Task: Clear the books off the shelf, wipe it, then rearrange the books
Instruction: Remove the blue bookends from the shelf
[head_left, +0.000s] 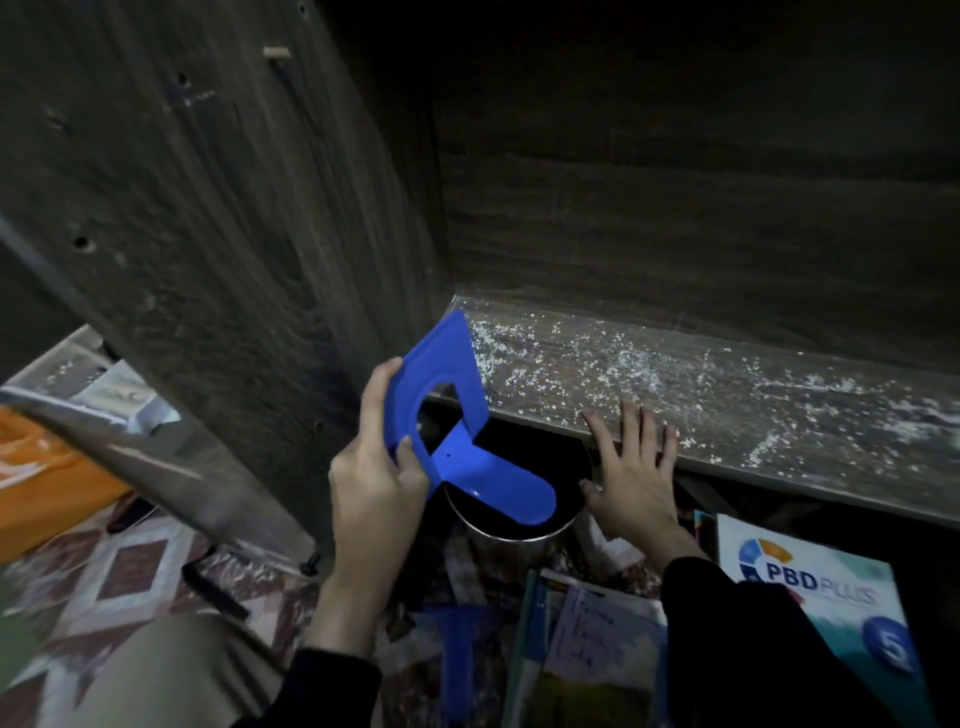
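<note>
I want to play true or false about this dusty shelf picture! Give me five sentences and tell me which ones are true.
1. The left hand holds a blue bookend. True.
2. The shelf board is wiped clean. False: white crumbs and dust cover it.
3. The right hand rests with spread fingers on the shelf's front edge. True.
4. Books stand upright on the shelf. False: none are there; the PBD Plus book lies below.
5. The bookend is red. False: it is blue.

Blue bookend (441, 395), dark wood-grain shelf (727, 395) speckled white, orange bag (47, 478)
</note>
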